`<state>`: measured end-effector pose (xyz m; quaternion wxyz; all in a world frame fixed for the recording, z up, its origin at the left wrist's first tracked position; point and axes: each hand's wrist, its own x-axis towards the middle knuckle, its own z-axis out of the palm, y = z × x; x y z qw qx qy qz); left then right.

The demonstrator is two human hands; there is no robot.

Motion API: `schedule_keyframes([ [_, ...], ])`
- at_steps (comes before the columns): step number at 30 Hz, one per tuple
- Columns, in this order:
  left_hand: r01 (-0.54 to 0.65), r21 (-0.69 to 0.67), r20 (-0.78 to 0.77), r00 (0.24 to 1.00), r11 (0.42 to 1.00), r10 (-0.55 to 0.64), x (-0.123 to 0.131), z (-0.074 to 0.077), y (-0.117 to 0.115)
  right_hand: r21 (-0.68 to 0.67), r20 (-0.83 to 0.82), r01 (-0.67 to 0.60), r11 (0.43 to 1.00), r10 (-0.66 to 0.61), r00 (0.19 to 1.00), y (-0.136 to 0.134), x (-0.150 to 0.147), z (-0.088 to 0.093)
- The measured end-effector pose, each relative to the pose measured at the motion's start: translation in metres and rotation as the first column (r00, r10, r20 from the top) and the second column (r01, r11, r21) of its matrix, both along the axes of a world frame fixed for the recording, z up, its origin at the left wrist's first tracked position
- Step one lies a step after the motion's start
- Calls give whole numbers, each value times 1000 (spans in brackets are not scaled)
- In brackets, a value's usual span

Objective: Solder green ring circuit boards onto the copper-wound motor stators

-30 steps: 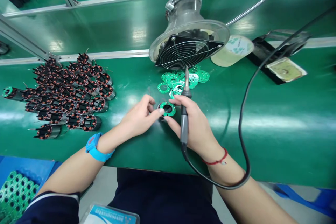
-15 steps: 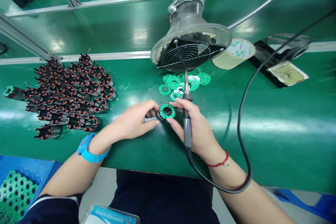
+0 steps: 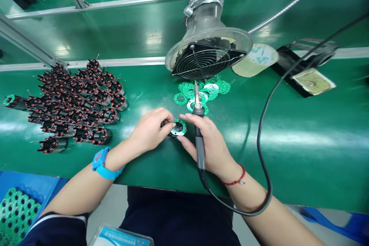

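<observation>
A ring-shaped green circuit board [image 3: 179, 132] sits on a motor stator at the middle of the bench, and the stator's body is mostly hidden beneath it. Thumb and forefinger of my left hand [image 3: 148, 130] are pinched together at the board's left edge; whether a thin wire is also between them I cannot tell. My right hand [image 3: 215, 144] holds a soldering iron [image 3: 200, 148], tip pointing away from me. Its thumb and forefinger also reach to the board's right side. Just beyond the hands lies a loose pile of similar green boards [image 3: 211, 91].
Many copper-wound stators [image 3: 86, 103] stand grouped on the left. A fume extractor hood [image 3: 201, 59] hangs over the board pile. Behind to the right are a tape roll [image 3: 255, 61] and a soldering iron stand [image 3: 305, 77]. The iron's black cable [image 3: 261, 138] loops over my right forearm.
Both hands and the soldering iron have shifted slightly left, along with the board and stator. My left thumb has risen from the stator's lower side to meet the forefinger at the board's edge.
</observation>
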<state>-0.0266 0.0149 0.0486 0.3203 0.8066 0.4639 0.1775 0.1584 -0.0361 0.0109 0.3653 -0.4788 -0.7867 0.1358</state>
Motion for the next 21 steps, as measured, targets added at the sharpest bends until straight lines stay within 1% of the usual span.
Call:
schedule_keyframes([
  [2,-24,-77,56,998,997,29,1,-1,0,59,18,-52,997,51,999,-1,-3,3],
  [4,-43,-124,81,995,991,54,1,-1,0,114,45,-111,987,106,993,-1,-6,6],
  [5,-52,-145,92,994,988,66,0,-1,1,127,64,-119,985,111,992,-2,-7,6],
  [6,-57,-174,106,991,983,77,0,0,1,130,81,-107,986,97,992,-2,-9,6],
  [9,-59,-294,156,982,954,109,-1,-1,2,119,94,-19,993,8,996,-3,-10,6],
  [12,-70,-358,200,968,931,150,-1,-4,3,110,67,-25,994,17,998,-4,-10,7],
  [14,-90,-358,217,960,929,177,-1,-8,4,93,22,-39,995,37,999,-4,-10,8],
  [16,-103,-349,219,958,931,188,-2,-11,5,75,-56,-22,997,26,998,-5,-8,8],
  [19,-120,-340,198,960,933,196,-3,-14,6,57,-203,70,996,-57,978,-8,-4,4],
  [21,-132,-344,185,961,929,205,-3,-14,6,52,-335,145,988,-119,935,-11,0,-1],
])
